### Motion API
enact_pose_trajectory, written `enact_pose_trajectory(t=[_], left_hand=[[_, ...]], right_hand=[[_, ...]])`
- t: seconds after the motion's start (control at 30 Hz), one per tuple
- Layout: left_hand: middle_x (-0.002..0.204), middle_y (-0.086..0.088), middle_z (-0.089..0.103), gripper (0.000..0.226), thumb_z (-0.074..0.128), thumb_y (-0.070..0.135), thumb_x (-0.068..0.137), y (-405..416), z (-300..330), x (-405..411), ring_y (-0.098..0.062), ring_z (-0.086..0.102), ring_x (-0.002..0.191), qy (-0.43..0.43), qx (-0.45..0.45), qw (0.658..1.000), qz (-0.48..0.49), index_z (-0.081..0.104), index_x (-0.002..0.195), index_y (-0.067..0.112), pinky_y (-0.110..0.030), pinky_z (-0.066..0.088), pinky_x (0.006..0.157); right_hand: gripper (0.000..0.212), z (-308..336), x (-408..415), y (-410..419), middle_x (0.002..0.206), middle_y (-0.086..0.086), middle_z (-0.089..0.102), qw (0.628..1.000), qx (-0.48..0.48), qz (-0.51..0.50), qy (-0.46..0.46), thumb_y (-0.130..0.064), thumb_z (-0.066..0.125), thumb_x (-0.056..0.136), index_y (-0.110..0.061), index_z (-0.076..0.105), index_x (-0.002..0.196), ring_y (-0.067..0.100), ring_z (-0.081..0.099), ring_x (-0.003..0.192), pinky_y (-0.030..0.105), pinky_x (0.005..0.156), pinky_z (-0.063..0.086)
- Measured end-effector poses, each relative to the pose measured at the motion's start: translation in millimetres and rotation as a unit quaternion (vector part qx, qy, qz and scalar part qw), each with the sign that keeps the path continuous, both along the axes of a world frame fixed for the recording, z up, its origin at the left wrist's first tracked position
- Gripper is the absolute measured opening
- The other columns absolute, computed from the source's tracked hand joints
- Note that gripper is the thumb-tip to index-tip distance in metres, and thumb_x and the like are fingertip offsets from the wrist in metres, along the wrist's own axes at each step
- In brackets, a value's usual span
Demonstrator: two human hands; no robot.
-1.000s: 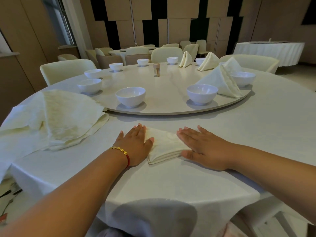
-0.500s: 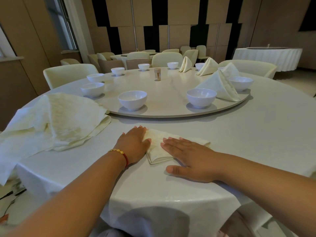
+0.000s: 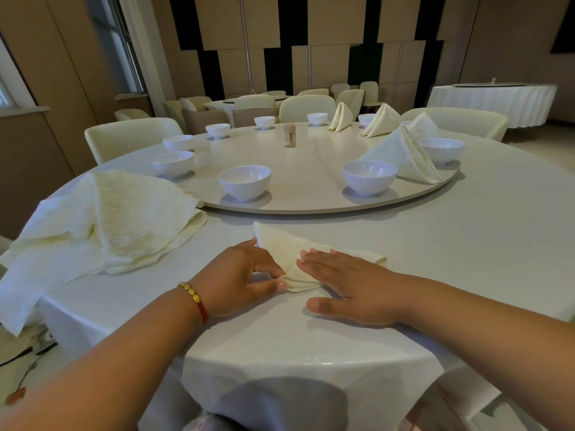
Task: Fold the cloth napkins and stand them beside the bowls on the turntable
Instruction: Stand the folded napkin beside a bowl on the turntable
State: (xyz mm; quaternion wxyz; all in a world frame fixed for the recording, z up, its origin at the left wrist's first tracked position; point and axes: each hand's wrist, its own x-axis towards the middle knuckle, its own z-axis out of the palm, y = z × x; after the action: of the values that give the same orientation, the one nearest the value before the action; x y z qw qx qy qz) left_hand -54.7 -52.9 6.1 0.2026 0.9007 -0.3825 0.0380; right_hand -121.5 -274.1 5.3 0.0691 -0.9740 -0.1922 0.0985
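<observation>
We look down on a round tabletop (image 3: pixel 466 244) under a pale cloth, with a wide turntable (image 3: pixel 311 169) set in its middle. Along the left edge lies a heap of unfolded napkins (image 3: pixel 102 225). On the turntable's right side, finished folded napkins (image 3: pixel 401 157) stand beside white bowls (image 3: pixel 369 177); every bowl we can see into is empty, and the bowls toward the left edge have no napkin yet.

Near the front edge, just short of the turntable rim, lies the napkin being folded (image 3: pixel 291 255) — a flat wedge whose long axis runs from its far left corner toward its near right. Both hands are on it. The left hand (image 3: pixel 241 275) pinches the gathered near corner between thumb and finger, while the right hand (image 3: pixel 345 283) lies flat with straight fingers pressing the cloth down. The left hand holds the end that the next fold, we judge, would lift — the right serves as anchor.
</observation>
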Motion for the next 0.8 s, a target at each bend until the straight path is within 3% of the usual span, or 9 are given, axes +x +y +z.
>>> enact_pose_trajectory(t=[0.07, 0.13, 0.2, 0.27, 0.37, 0.5, 0.63, 0.73, 0.8], left_hand=[[0.109, 0.013, 0.066, 0.021, 0.062, 0.036, 0.089, -1.8, 2.4, -0.8, 0.002, 0.049, 0.108, -0.020, -0.002, 1.000, -0.004, 0.072, 0.104, 0.024, -0.006, 0.022, 0.107], [0.108, 0.007, 0.067, 0.021, 0.059, 0.032, 0.092, -5.1, 3.4, 1.0, 0.000, 0.047, 0.107, -0.025, -0.018, 1.000, 0.002, 0.072, 0.103, 0.018, 0.008, 0.017, 0.089], [0.097, 0.001, 0.069, 0.019, 0.057, 0.030, 0.093, -11.0, 5.6, 5.1, -0.009, 0.052, 0.092, -0.035, -0.046, 0.998, 0.009, 0.071, 0.094, 0.016, 0.002, 0.027, 0.079], [0.084, 0.004, 0.066, 0.017, 0.055, 0.032, 0.094, -16.8, 9.3, 12.6, -0.006, 0.054, 0.077, -0.037, -0.077, 0.996, 0.022, 0.066, 0.086, 0.022, -0.007, 0.033, 0.067], [0.072, 0.013, 0.060, 0.023, 0.050, 0.043, 0.092, -25.7, 18.4, 26.0, 0.000, 0.054, 0.073, -0.056, -0.113, 0.992, 0.017, 0.062, 0.079, 0.028, -0.010, 0.036, 0.061], [0.079, 0.009, 0.064, 0.024, 0.052, 0.039, 0.093, -37.5, 29.6, 39.8, -0.006, 0.057, 0.078, -0.062, -0.145, 0.988, 0.006, 0.065, 0.081, 0.023, -0.018, 0.043, 0.068], [0.079, 0.009, 0.065, 0.021, 0.050, 0.025, 0.096, -50.6, 42.1, 53.2, -0.002, 0.059, 0.077, -0.044, -0.357, 0.929, 0.088, 0.063, 0.079, 0.023, -0.011, 0.044, 0.072], [0.080, 0.002, 0.068, 0.028, 0.043, 0.022, 0.099, -56.5, 38.5, 73.0, -0.015, 0.064, 0.081, 0.003, -0.436, 0.883, 0.176, 0.064, 0.081, 0.018, -0.028, 0.051, 0.081], [0.088, -0.001, 0.071, 0.040, 0.037, 0.030, 0.102, -57.7, 32.4, 86.1, -0.020, 0.064, 0.089, 0.062, -0.390, 0.898, 0.195, 0.069, 0.086, 0.014, -0.032, 0.049, 0.087]], right_hand=[[0.079, 1.4, -1.4, 0.8, 0.160, -0.018, -0.006, 1.000, 0.021, -0.014, -0.005, -0.068, 0.034, 0.090, -0.036, 0.000, 0.153, 0.002, -0.005, 0.146, 0.019, 0.111, -0.002], [0.080, 4.4, -0.3, 4.0, 0.160, -0.015, 0.009, 0.998, 0.052, -0.041, -0.017, -0.068, 0.044, 0.088, -0.036, 0.009, 0.153, 0.008, 0.012, 0.146, 0.023, 0.114, 0.012], [0.074, 8.3, 5.2, 8.8, 0.150, -0.007, 0.037, 0.993, 0.076, -0.079, -0.030, -0.063, 0.050, 0.088, -0.034, 0.021, 0.149, 0.016, 0.040, 0.131, 0.029, 0.104, 0.035], [0.057, 11.6, 12.0, 16.1, 0.125, 0.002, 0.057, 0.992, 0.062, -0.097, -0.059, -0.053, 0.051, 0.092, -0.025, 0.032, 0.138, 0.022, 0.055, 0.107, 0.034, 0.087, 0.045], [0.031, 12.9, 22.5, 23.8, 0.097, 0.009, 0.058, 0.987, 0.038, -0.095, -0.122, -0.038, 0.044, 0.099, -0.012, 0.040, 0.117, 0.027, 0.054, 0.086, 0.035, 0.071, 0.042], [0.019, 26.0, 35.0, 14.9, 0.095, 0.007, 0.061, 0.976, 0.112, -0.132, -0.134, -0.031, 0.041, 0.101, -0.016, 0.051, 0.102, 0.027, 0.057, 0.089, 0.033, 0.073, 0.041], [0.032, 50.5, 51.4, -5.7, 0.067, -0.002, 0.047, 0.939, 0.223, -0.212, -0.156, -0.031, 0.045, 0.100, -0.017, 0.043, 0.071, 0.013, 0.045, 0.061, 0.028, 0.053, 0.030], [0.024, 68.7, 76.0, -23.4, 0.074, 0.000, 0.053, 0.900, 0.281, -0.277, -0.183, -0.032, 0.045, 0.100, -0.015, 0.052, 0.084, 0.019, 0.052, 0.071, 0.029, 0.057, 0.032], [0.024, 78.8, 96.0, -31.4, 0.088, 0.005, 0.057, 0.866, 0.331, -0.315, -0.202, -0.033, 0.044, 0.101, -0.013, 0.057, 0.099, 0.025, 0.056, 0.087, 0.029, 0.069, 0.036]])
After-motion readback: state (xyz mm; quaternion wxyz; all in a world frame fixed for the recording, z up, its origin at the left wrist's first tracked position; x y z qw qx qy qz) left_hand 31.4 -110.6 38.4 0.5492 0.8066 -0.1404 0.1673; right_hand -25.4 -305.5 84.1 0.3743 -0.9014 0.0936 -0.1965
